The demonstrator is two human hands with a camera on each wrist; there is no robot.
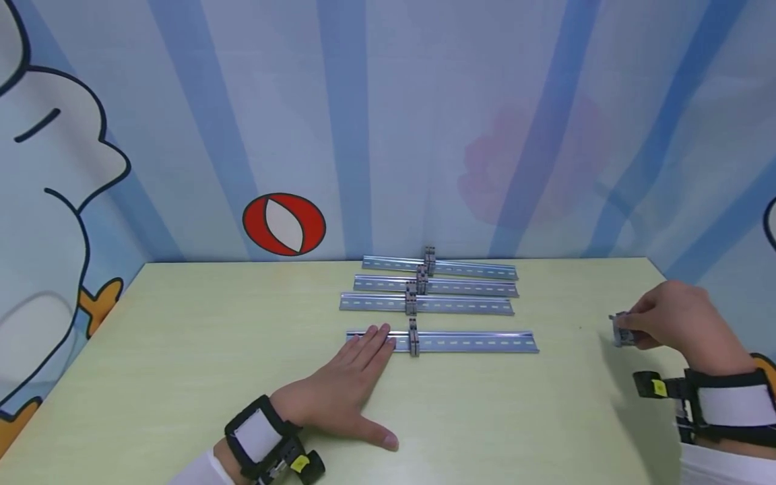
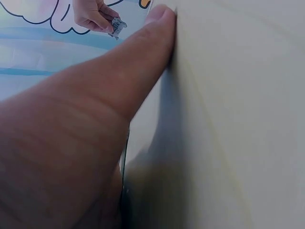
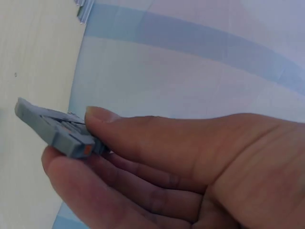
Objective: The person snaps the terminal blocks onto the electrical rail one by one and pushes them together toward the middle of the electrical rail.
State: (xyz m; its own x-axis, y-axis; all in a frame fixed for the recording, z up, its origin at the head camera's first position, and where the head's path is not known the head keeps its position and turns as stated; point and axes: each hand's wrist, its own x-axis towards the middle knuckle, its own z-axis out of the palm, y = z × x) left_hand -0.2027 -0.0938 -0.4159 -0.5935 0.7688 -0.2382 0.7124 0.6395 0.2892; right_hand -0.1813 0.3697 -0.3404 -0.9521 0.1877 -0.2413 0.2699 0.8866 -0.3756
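Right now the left hand [image 1: 339,391] lies flat on the pale green tabletop [image 1: 182,377], fingers straight and spread, gripping nothing; its fingertips rest on the left end of the nearest silver metal mounting rail [image 1: 473,342]. That rail carries one small grey clip-on terminal block [image 1: 414,340] just right of the fingertips.

Over at the right edge, the right hand [image 1: 673,323] hovers above the table, well apart from the rails, thumb and fingers curled and pinching a loose grey plastic terminal block [image 1: 622,330] (the right wrist view shows a small orange tab on it [image 3: 52,129], thumb on top, fingers beneath).

Further back, three more silver rails [image 1: 461,288] lie parallel, one behind another, each with a grey block [image 1: 411,302] clipped near its middle. Behind the table stands a wall panel with blue stripes [image 1: 424,121], a red and white ball shape [image 1: 283,224] and a white cartoon figure [image 1: 42,222] at left.
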